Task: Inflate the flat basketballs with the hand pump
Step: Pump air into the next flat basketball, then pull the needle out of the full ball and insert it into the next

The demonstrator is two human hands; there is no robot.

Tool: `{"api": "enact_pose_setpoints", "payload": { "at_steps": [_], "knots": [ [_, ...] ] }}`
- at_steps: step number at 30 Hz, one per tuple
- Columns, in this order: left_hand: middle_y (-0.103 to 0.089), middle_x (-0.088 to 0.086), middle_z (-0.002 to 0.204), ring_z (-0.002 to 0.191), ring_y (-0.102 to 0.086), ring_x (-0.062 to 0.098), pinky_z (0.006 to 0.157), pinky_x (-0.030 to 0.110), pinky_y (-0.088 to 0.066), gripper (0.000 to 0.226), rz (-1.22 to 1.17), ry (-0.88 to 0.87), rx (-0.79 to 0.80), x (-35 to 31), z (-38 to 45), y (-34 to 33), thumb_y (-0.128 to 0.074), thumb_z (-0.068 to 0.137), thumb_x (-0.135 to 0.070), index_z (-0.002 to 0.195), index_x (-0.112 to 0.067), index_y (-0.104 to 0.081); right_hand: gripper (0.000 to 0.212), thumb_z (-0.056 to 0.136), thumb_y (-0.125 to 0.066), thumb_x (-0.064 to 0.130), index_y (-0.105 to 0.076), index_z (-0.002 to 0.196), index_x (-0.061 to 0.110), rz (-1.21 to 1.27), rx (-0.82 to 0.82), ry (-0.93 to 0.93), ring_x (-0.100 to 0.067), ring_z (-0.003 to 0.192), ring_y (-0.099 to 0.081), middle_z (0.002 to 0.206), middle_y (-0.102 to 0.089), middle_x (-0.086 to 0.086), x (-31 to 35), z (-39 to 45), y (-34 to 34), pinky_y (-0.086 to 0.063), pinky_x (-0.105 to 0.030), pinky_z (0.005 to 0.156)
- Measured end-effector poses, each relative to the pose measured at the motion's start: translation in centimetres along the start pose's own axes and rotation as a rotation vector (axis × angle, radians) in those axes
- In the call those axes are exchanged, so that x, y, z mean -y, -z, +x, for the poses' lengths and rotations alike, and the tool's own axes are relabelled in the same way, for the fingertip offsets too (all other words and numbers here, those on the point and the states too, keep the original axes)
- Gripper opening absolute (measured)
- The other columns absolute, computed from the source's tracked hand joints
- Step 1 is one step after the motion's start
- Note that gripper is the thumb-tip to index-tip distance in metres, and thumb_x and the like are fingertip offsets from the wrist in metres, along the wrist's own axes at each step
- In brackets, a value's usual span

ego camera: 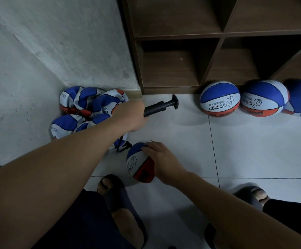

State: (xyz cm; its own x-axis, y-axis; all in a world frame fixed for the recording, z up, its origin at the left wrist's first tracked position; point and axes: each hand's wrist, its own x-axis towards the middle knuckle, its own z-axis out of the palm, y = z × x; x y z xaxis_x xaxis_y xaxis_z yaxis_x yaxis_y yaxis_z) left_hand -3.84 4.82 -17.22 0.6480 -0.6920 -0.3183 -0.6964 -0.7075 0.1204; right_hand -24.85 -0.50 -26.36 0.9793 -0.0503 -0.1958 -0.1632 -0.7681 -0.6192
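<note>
Head view: looking down at a tiled floor [254, 150] in a corner, wall on the left, wooden shelf unit [182, 69] ahead.
Left hand [131, 116]: reached forward, closed round the barrel end of the hand pump [161, 106]; fingers hidden behind the back of the hand, so exact grip not visible.
Hand pump: black, lifted or just off the floor, handle end pointing toward the shelf unit; needle and hose end not visible.
Right hand [161, 159]: fingers spread and resting on top of a partly flat ball [139, 162], steadying it on the floor just ahead of the feet.
Ball under right hand: blue, white and red panels, squashed shape, judged not yet inflated.
Flat pile [85, 112]: several crumpled basketballs heaped in the wall corner, partly behind the left forearm.
Inflated row [220, 100]: three round balls standing side by side along the shelf base, touching or nearly so; third cut by the frame edge.
Footwear: dark slippers [121, 200] on both feet, near edge of frame.
Progress: judged under way; three balls apparently done, one in hand, the corner pile outstanding.
Next step: likely bringing pump to ball valve; valve position cannot be told.
</note>
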Motion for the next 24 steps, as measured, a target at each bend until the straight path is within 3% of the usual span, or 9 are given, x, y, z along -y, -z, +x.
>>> {"api": "enact_pose_setpoints", "payload": {
  "at_steps": [3, 5, 8, 10, 13, 15, 18, 22, 24],
  "knots": [
    [-0.061, 0.003, 0.081, 0.074, -0.065, 0.025, 0.065, 0.038, -0.056, 0.030, -0.023, 0.066, 0.155, 2.3, -0.6, -1.7, -0.069, 0.100, -0.045, 0.101, -0.016, -0.060, 0.040, 0.100, -0.058, 0.019, -0.068, 0.138, 0.012, 0.045, -0.100, -0.062, -0.029, 0.128, -0.059, 0.141, -0.066, -0.009, -0.9, -0.6, 1.5, -0.049, -0.039, 0.112],
    [-0.066, 0.007, 0.085, 0.076, -0.068, 0.026, 0.071, 0.040, -0.059, 0.035, -0.079, 0.088, 0.269, 3.3, -1.0, -3.3, -0.072, 0.098, -0.048, 0.099, -0.014, -0.060, 0.033, 0.099, -0.056, 0.042, -0.066, 0.120, 0.019, 0.026, -0.142, -0.188, -0.023, 0.103, -0.067, 0.116, -0.070, -0.001, -1.6, -0.7, 2.7, -0.058, -0.039, 0.089],
    [-0.074, 0.009, 0.084, 0.076, -0.073, 0.028, 0.075, 0.042, -0.061, 0.036, -0.271, 0.151, 0.335, 3.9, -1.4, -5.6, -0.076, 0.096, -0.048, 0.093, -0.014, -0.067, 0.066, 0.081, -0.061, 0.085, -0.049, 0.108, 0.027, -0.020, -0.090, -0.420, -0.014, 0.083, -0.062, 0.097, -0.061, 0.007, -2.9, -1.0, 4.3, -0.060, -0.037, 0.071],
    [-0.075, 0.009, 0.085, 0.076, -0.072, 0.027, 0.072, 0.038, -0.059, 0.034, -0.456, 0.187, 0.322, 3.3, -1.5, -7.1, -0.078, 0.095, -0.047, 0.096, -0.013, -0.072, 0.082, 0.068, -0.074, 0.088, -0.044, 0.115, 0.028, 0.058, -0.044, -0.508, -0.015, 0.089, -0.064, 0.103, -0.061, 0.007, -3.5, -1.2, 4.6, -0.063, -0.038, 0.075],
    [-0.075, 0.000, 0.093, 0.075, -0.068, 0.013, 0.057, 0.024, -0.053, 0.024, -0.719, 0.171, 0.336, 1.3, -2.1, -8.8, -0.079, 0.097, -0.038, 0.117, -0.024, -0.076, 0.099, 0.069, -0.090, 0.067, -0.039, 0.143, 0.026, 0.181, 0.014, -0.553, -0.022, 0.105, -0.064, 0.122, -0.060, 0.003, -4.0, -0.7, 5.3, -0.062, -0.038, 0.083],
    [-0.076, -0.006, 0.097, 0.074, -0.067, 0.004, 0.051, 0.014, -0.046, 0.022, -0.834, 0.145, 0.321, -0.1, -2.3, -9.6, -0.080, 0.097, -0.031, 0.118, -0.025, -0.079, 0.084, 0.076, -0.089, 0.052, -0.048, 0.143, 0.023, 0.177, 0.135, -0.542, -0.021, 0.105, -0.065, 0.124, -0.064, -0.001, -4.5, -0.1, 6.5, -0.061, -0.038, 0.085],
    [-0.077, -0.006, 0.093, 0.080, -0.070, 0.006, 0.062, 0.019, -0.050, 0.010, -0.876, 0.125, 0.268, -1.4, -2.2, -10.3, -0.085, 0.093, -0.029, 0.100, -0.024, -0.079, 0.065, 0.085, -0.082, 0.035, -0.053, 0.140, 0.018, 0.243, 0.219, -0.556, -0.018, 0.104, -0.064, 0.131, -0.065, -0.008, -5.3, 0.0, 7.6, -0.061, -0.041, 0.092],
    [-0.076, -0.002, 0.093, 0.088, -0.072, 0.014, 0.075, 0.030, -0.055, 0.016, -0.851, 0.116, 0.226, -2.4, -1.8, -10.5, -0.088, 0.089, -0.031, 0.094, -0.022, -0.075, 0.139, 0.061, -0.091, 0.072, -0.016, 0.166, 0.020, 0.219, 0.212, -0.609, -0.028, 0.145, -0.037, 0.165, -0.026, -0.003, -4.6, -0.4, 5.9, -0.046, -0.051, 0.115],
    [-0.076, 0.000, 0.094, 0.088, -0.072, 0.014, 0.080, 0.034, -0.058, 0.021, -0.812, 0.100, 0.219, -2.4, -1.7, -10.6, -0.087, 0.089, -0.034, 0.098, -0.018, -0.077, 0.154, 0.045, -0.088, 0.084, -0.011, 0.164, 0.026, 0.098, 0.149, -0.561, -0.030, 0.150, -0.029, 0.163, -0.024, 0.000, -4.8, -0.9, 4.1, -0.041, -0.054, 0.119]
  ]
}}
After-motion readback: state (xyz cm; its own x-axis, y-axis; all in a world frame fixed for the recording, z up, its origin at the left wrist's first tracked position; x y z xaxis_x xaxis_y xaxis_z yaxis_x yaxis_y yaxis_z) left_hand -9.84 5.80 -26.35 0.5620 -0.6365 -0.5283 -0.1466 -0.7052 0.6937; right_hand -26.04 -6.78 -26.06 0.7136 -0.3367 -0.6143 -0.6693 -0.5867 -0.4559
